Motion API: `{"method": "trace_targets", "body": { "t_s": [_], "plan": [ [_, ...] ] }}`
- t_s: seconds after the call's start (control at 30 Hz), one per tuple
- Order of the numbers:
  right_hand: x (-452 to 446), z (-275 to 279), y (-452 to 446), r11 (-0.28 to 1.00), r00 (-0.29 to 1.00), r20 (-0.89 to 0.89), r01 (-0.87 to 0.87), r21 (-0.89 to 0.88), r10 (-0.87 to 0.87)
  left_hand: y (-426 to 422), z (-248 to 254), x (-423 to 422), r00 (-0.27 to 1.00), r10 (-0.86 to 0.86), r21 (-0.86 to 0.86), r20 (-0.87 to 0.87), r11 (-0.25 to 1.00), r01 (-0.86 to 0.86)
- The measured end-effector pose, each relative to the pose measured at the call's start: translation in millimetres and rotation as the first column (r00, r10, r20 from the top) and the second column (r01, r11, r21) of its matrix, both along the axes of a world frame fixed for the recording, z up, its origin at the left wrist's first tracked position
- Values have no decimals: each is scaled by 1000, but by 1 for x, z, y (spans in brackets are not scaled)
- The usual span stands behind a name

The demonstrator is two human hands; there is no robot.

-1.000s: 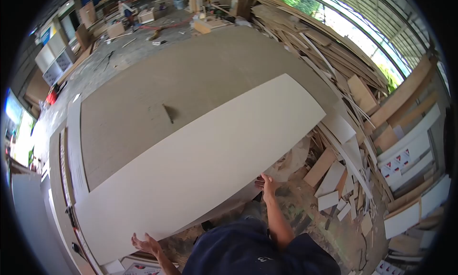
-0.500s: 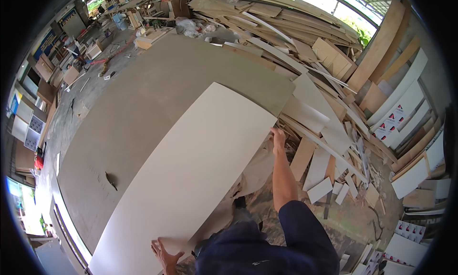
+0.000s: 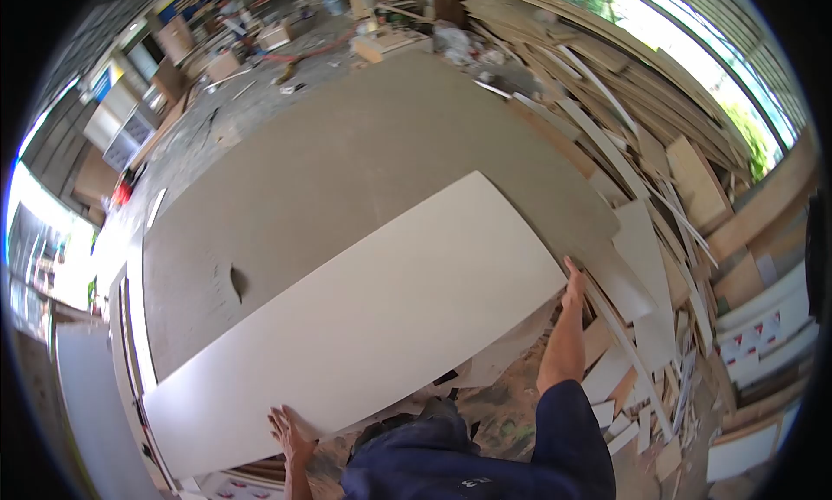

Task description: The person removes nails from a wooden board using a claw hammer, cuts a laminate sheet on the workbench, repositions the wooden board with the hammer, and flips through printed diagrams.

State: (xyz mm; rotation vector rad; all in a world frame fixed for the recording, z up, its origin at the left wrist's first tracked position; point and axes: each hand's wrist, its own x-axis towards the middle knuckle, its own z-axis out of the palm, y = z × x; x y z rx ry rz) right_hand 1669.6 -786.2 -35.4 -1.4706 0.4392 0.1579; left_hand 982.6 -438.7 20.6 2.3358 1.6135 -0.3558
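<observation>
A long white board (image 3: 364, 318) lies slantwise over the grey-brown work surface (image 3: 347, 179), its near long edge in front of my body. My right hand (image 3: 574, 283) holds the board at its right end near the corner. The fingers are closed there, and part of the grip is hidden by the edge. Near the left part of the near edge, my left hand (image 3: 293, 436) rests on the board with its fingers spread. A small dark curled piece (image 3: 237, 284) sits on the work surface beyond the board.
Wood offcuts and strips (image 3: 641, 361) lie heaped on the floor to the right. A tall stack of thin sheets (image 3: 598, 58) stands at the back right. White panels (image 3: 767, 335) lean at the far right. Boxes (image 3: 276, 35) and tools stand on the floor behind.
The white board has turned clockwise, its far end swinging right with my right hand. My left hand stays at the near edge. The view has also turned left.
</observation>
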Motion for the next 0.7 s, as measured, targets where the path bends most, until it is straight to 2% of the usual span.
{"method": "trace_targets", "body": {
  "t_s": [0.03,0.07,0.1,0.13,0.17,0.23,0.27,0.3,0.37,0.4,0.43,0.47,0.5,0.57,0.6,0.63,0.67,0.7],
  "plan": [
    [-14,9,8,996,999,-15,42,-79,-43,3,0,-4,1000,-17,13,-4,1000,17],
    [-22,7,15,977,995,31,104,-187,-100,1,6,-6,999,36,12,-2,999,-36],
    [-31,3,19,943,985,88,169,-287,-150,3,13,-6,1000,12,-6,-1,1000,-12],
    [-47,9,23,869,982,149,171,-464,-114,4,19,-10,1000,-6,-19,2,1000,6],
    [-68,12,33,723,963,198,267,-637,-181,2,20,-19,1000,-5,-10,16,1000,5],
    [-112,1,48,608,837,544,463,-645,-60,6,22,-30,999,-30,6,26,1000,29],
    [-133,2,61,639,809,582,408,-652,77,10,29,-31,998,-45,-20,39,999,46],
    [-172,26,87,663,760,615,352,-661,209,14,25,-32,999,-47,3,18,999,47],
    [-257,39,134,762,659,566,-16,-648,495,13,14,-51,997,-65,17,37,998,64],
    [-307,29,151,750,471,615,-173,-638,632,9,16,-67,999,-21,21,39,1000,20],
    [-362,39,169,664,340,570,-378,-645,748,5,21,-81,996,-77,-2,54,997,78],
    [-404,45,184,489,146,481,-466,-737,864,5,26,-92,989,-132,-22,73,991,134],
    [-441,51,196,292,-65,373,-505,-812,925,8,26,-107,993,-87,-18,78,996,88],
    [-511,74,217,37,-280,188,-468,-883,941,21,20,-150,902,-292,-8,317,950,311],
    [-534,83,226,18,-327,190,-463,-886,926,30,18,-177,877,-319,-11,360,938,346],
    [-558,87,233,-55,-392,125,-419,-906,911,39,23,-208,889,-278,-4,365,954,300],
    [-584,86,239,-120,-444,60,-366,-923,894,51,30,-240,914,-257,-48,313,957,285],
    [-604,79,241,-128,-426,14,-305,-944,905,65,31,-276,936,-236,-93,261,959,268]
  ]
}}
